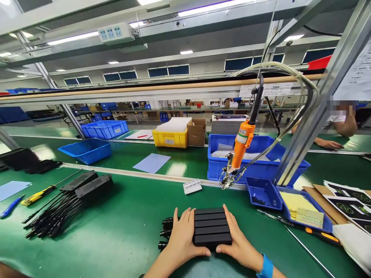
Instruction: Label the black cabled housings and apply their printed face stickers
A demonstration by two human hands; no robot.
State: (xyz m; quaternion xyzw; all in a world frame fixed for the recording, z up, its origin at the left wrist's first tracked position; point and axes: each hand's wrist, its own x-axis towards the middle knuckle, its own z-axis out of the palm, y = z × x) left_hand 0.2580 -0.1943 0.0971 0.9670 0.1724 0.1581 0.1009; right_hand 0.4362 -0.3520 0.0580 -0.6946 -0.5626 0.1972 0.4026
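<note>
— Where's the ribbed black plastic box (212, 230)?
— On the green surface (121, 231), clasped between 2 hands — left hand (182, 238) and right hand (238, 243) gripping its sides. An orange electric screwdriver (242, 144) hangs above.

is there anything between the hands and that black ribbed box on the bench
Nothing visible. The left hand and right hand already clasp the black ribbed box from either side, thumbs meeting at its near edge. Black cable ends poke out behind the left hand, not in between.
</note>
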